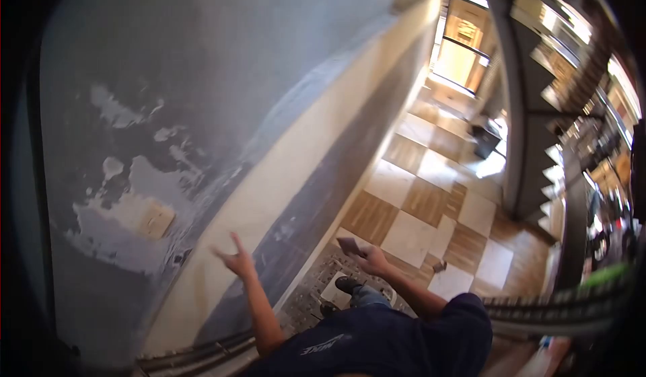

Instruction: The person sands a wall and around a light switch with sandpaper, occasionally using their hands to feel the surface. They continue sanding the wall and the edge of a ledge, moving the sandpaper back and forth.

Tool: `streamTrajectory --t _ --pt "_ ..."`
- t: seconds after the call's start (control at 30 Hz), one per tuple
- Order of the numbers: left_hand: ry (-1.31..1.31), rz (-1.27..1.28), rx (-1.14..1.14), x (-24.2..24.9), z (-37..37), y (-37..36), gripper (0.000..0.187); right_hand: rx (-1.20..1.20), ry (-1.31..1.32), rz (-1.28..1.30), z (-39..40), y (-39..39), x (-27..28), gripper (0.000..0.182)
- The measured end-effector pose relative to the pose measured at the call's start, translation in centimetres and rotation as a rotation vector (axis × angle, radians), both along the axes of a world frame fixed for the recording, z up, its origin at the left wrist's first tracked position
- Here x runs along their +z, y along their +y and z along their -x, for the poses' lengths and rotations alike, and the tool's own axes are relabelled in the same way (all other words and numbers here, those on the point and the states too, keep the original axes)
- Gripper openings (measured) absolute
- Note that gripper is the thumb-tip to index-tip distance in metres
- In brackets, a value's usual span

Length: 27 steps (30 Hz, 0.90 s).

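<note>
My left hand (237, 260) is raised in front of the wall, its fingers spread and nothing in it. It is over the cream band (289, 182) that runs along the grey wall (222, 47). To the right, my right hand (372, 260) grips a small flat brownish block (350, 246), held out above the floor. Pale bare patches (145, 182) mark the grey wall at the left, with a beige rectangular plate (157, 219) among them.
Below me are my shoes (348, 284) on a speckled surface (299, 308). The floor (407, 239) has a wood and white checker pattern, with a small brown piece (439, 267) on it. A dark bin (486, 139) stands farther off. Cluttered shelves (605, 175) line the right.
</note>
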<state>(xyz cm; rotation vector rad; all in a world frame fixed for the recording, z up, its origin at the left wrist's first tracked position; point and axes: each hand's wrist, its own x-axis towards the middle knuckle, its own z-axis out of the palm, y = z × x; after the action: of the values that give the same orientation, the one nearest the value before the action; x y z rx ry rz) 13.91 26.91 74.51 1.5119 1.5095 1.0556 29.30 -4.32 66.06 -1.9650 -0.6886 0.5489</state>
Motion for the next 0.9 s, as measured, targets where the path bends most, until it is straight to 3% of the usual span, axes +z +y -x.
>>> streamTrajectory --t 0.07,0.13,0.17,0.23,0.27,0.3,0.37,0.5,0.6,0.67,0.77,0.83,0.9 --pt "0.118 -0.001 -0.455 -3.4 -2.5 -4.0 0.083 -0.002 0.022 -0.111 -0.2 1.1 3.2 0.029" --pt "-0.238 0.179 -0.981 -4.6 -3.7 -8.1 0.066 0.025 0.151 -0.289 1.1 2.2 7.5 0.027" --pt "-0.235 0.181 -1.011 -4.0 -3.6 -9.8 0.066 0.052 0.241 -0.420 1.9 2.6 9.1 0.027" --pt "-0.203 0.355 -1.124 -2.5 -2.7 -12.2 0.049 0.069 0.218 -0.392 2.9 3.2 10.5 0.028" --pt "-0.320 0.374 -1.064 -2.2 -2.4 -13.0 0.036 0.115 0.206 -0.356 3.4 3.1 10.7 0.029" --pt "-0.316 0.380 -1.065 -1.5 -1.6 -13.2 0.036 0.112 0.212 -0.354 4.1 2.9 10.6 0.029" --pt "-0.410 0.329 -1.151 -0.1 -0.1 -13.4 0.029 0.176 0.284 -0.550 5.5 2.9 10.2 0.028" --pt "-0.361 0.384 -1.124 -0.9 3.2 -13.2 0.030 0.227 0.318 -0.569 8.4 2.3 10.5 0.030" --pt "-0.510 0.352 -1.141 -0.5 4.6 -13.7 0.031 0.237 0.318 -0.548 9.1 1.9 11.1 0.026" --pt "-0.660 0.559 -1.062 0.4 5.7 -13.8 0.032 0.281 0.259 -0.495 9.0 1.5 10.9 0.022" --pt "-0.617 0.550 -1.060 1.1 6.0 -13.5 0.033 0.285 0.012 -0.430 8.5 0.6 11.4 0.020" --pt "-0.637 0.535 -1.183 0.9 5.1 -13.9 0.035 0.203 0.031 -0.397 8.8 -0.5 12.2 0.023" --pt "-0.729 0.515 -1.189 3.2 4.7 -15.0 0.036 0.141 0.424 -0.599 9.2 -1.3 12.4 0.023"
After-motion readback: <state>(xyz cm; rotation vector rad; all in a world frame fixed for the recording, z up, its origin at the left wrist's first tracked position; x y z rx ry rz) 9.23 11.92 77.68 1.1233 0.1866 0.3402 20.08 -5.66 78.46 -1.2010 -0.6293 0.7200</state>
